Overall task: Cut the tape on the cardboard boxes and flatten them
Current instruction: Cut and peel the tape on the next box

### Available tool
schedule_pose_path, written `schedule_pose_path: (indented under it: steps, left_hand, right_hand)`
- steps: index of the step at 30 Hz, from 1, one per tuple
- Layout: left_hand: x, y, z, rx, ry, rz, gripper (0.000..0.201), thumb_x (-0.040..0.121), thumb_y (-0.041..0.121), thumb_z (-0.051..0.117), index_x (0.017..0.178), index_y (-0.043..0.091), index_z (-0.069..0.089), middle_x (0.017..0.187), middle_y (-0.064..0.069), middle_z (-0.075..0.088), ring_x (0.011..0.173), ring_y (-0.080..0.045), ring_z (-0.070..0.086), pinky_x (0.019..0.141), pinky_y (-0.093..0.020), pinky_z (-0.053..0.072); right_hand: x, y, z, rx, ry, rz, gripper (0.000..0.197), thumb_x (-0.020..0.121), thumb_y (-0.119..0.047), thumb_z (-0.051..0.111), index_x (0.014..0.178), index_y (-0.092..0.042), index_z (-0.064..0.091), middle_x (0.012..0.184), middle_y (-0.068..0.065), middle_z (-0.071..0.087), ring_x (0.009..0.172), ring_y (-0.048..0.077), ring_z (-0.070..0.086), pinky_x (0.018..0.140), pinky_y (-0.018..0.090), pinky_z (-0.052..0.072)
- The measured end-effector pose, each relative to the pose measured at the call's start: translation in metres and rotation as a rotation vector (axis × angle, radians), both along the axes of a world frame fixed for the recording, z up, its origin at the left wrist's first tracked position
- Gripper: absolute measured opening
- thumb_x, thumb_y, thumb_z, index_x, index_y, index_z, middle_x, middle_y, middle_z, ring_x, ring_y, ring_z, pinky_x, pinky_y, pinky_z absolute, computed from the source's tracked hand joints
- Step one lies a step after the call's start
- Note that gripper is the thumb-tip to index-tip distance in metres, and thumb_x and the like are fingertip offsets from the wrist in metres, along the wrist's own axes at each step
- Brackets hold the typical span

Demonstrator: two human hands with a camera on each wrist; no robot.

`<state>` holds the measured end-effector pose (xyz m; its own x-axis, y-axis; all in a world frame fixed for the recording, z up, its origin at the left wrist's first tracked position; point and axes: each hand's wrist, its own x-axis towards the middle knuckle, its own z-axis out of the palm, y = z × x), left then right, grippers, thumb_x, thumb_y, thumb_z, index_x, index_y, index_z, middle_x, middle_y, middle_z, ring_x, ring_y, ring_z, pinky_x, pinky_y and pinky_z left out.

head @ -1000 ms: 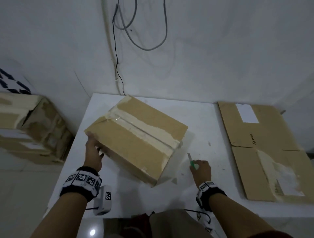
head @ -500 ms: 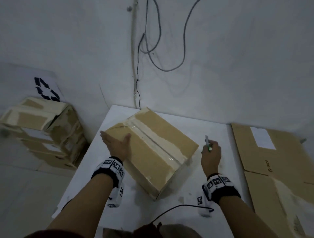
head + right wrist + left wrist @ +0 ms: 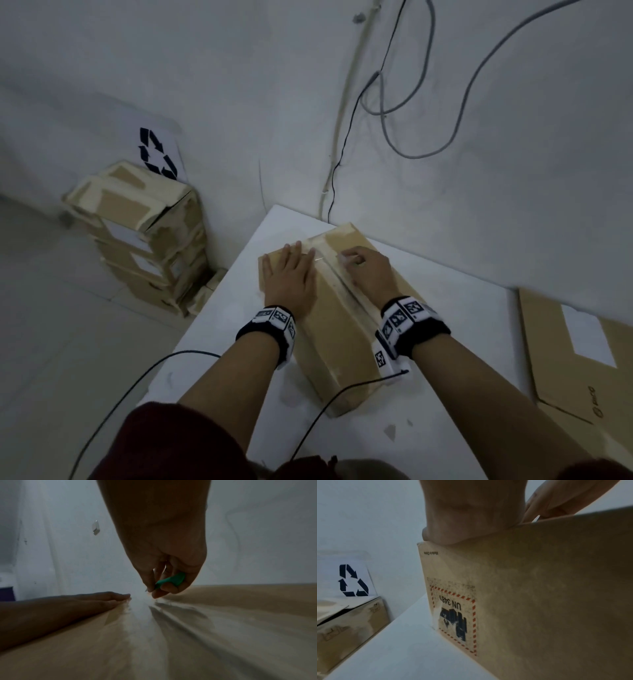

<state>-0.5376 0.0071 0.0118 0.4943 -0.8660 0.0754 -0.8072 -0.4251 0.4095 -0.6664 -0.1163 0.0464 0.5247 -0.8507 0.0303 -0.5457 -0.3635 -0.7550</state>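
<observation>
Hands have moved onto the cardboard box [image 3: 342, 325] at centre frame: left hand [image 3: 291, 279] now pressed flat, right hand [image 3: 368, 274] pinching the green cutter [image 3: 171, 580] at the tape seam [image 3: 346, 291], so cutting looks imminent.

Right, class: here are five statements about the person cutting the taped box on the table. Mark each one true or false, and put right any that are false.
1. The left hand lies flat on top of the box. True.
2. The right hand holds a green cutter. True.
3. The cutter's tip is at the near end of the tape strip. False: it is at the far end, beside the left fingertips.
4. The box on the table is already flat. False: it stands closed and taped.
5. More boxes are stacked on the floor under a recycling sign. True.
</observation>
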Motion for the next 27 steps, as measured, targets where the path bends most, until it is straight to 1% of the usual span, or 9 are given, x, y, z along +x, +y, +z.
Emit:
schedule_pose_path:
  steps: [2, 4, 9, 11, 14, 17, 20, 24, 27]
  left_hand:
    - [0.001, 0.000, -0.001, -0.015, 0.000, 0.008, 0.049, 0.103, 0.037, 0.022, 0.152, 0.032, 0.023, 0.161, 0.005, 0.012, 0.149, -0.016, 0.002, 0.115, -0.050, -0.011]
    - [0.002, 0.000, -0.002, -0.017, 0.010, 0.005, 0.051, 0.102, 0.038, 0.017, 0.151, 0.032, 0.024, 0.161, 0.005, 0.013, 0.149, -0.016, 0.002, 0.115, -0.049, -0.011]
    - [0.005, -0.001, -0.005, 0.005, 0.035, 0.003, 0.060, 0.095, 0.043, 0.009, 0.152, 0.031, 0.023, 0.161, 0.005, 0.011, 0.149, -0.016, 0.000, 0.115, -0.048, -0.012]
    - [0.005, -0.001, -0.005, 0.006, 0.039, 0.005, 0.063, 0.092, 0.044, 0.008, 0.151, 0.030, 0.025, 0.161, 0.005, 0.012, 0.149, -0.016, 0.001, 0.115, -0.048, -0.012]
    - [0.005, -0.002, -0.007, -0.008, 0.037, 0.009, 0.068, 0.090, 0.048, 0.002, 0.151, 0.030, 0.027, 0.161, 0.005, 0.015, 0.149, -0.016, 0.003, 0.114, -0.046, -0.014]
    - [0.004, -0.002, -0.008, -0.016, 0.031, 0.015, 0.073, 0.087, 0.050, -0.003, 0.151, 0.032, 0.027, 0.161, 0.005, 0.016, 0.149, -0.016, 0.004, 0.112, -0.042, -0.017]
    - [0.005, -0.003, -0.009, -0.018, 0.019, 0.021, 0.067, 0.090, 0.048, 0.002, 0.150, 0.033, 0.027, 0.160, 0.005, 0.018, 0.149, -0.016, 0.006, 0.111, -0.041, -0.017]
    - [0.004, -0.002, -0.008, -0.025, 0.007, 0.023, 0.071, 0.087, 0.049, -0.001, 0.150, 0.034, 0.028, 0.159, 0.005, 0.021, 0.149, -0.017, 0.008, 0.112, -0.042, -0.016]
    - [0.004, -0.002, -0.008, -0.018, 0.013, 0.037, 0.054, 0.098, 0.043, 0.016, 0.150, 0.033, 0.029, 0.160, 0.005, 0.020, 0.149, -0.017, 0.007, 0.113, -0.043, -0.016]
  right_hand:
    - [0.018, 0.004, -0.002, -0.027, 0.009, 0.020, 0.012, 0.091, -0.019, 0.062, 0.095, -0.020, 0.073, 0.090, -0.004, 0.070, 0.076, 0.017, 0.062, 0.076, 0.039, 0.056]
    - [0.031, 0.008, -0.001, 0.007, -0.011, 0.019, 0.009, 0.089, -0.022, 0.066, 0.094, -0.021, 0.073, 0.090, 0.000, 0.070, 0.080, 0.020, 0.064, 0.077, 0.040, 0.056]
    - [0.047, 0.008, 0.001, -0.034, 0.005, 0.029, 0.013, 0.089, -0.023, 0.069, 0.094, -0.012, 0.073, 0.090, 0.005, 0.070, 0.085, 0.020, 0.064, 0.080, 0.034, 0.053]
    - [0.050, 0.008, 0.001, -0.062, 0.043, 0.045, 0.013, 0.089, -0.022, 0.069, 0.094, -0.011, 0.073, 0.094, 0.004, 0.071, 0.087, 0.018, 0.064, 0.083, 0.033, 0.052]
    - [0.052, 0.007, 0.001, -0.112, 0.105, 0.075, 0.011, 0.090, -0.018, 0.067, 0.096, -0.012, 0.073, 0.103, 0.005, 0.071, 0.095, 0.022, 0.064, 0.089, 0.035, 0.050]
    - [0.052, 0.009, 0.003, -0.144, 0.175, 0.092, 0.012, 0.092, -0.015, 0.062, 0.098, -0.013, 0.073, 0.107, 0.006, 0.070, 0.098, 0.024, 0.063, 0.090, 0.037, 0.050]
    - [0.049, 0.012, 0.002, -0.169, 0.214, 0.087, 0.015, 0.095, -0.016, 0.058, 0.100, -0.013, 0.072, 0.109, 0.006, 0.068, 0.099, 0.024, 0.062, 0.089, 0.037, 0.049]
    - [0.050, 0.014, 0.001, -0.203, 0.252, 0.121, 0.019, 0.097, -0.022, 0.057, 0.101, -0.011, 0.071, 0.110, 0.010, 0.066, 0.099, 0.028, 0.062, 0.087, 0.038, 0.048]
    - [0.054, 0.015, 0.003, -0.209, 0.309, 0.118, 0.021, 0.099, -0.022, 0.054, 0.103, -0.010, 0.071, 0.112, 0.011, 0.065, 0.100, 0.029, 0.062, 0.085, 0.035, 0.047]
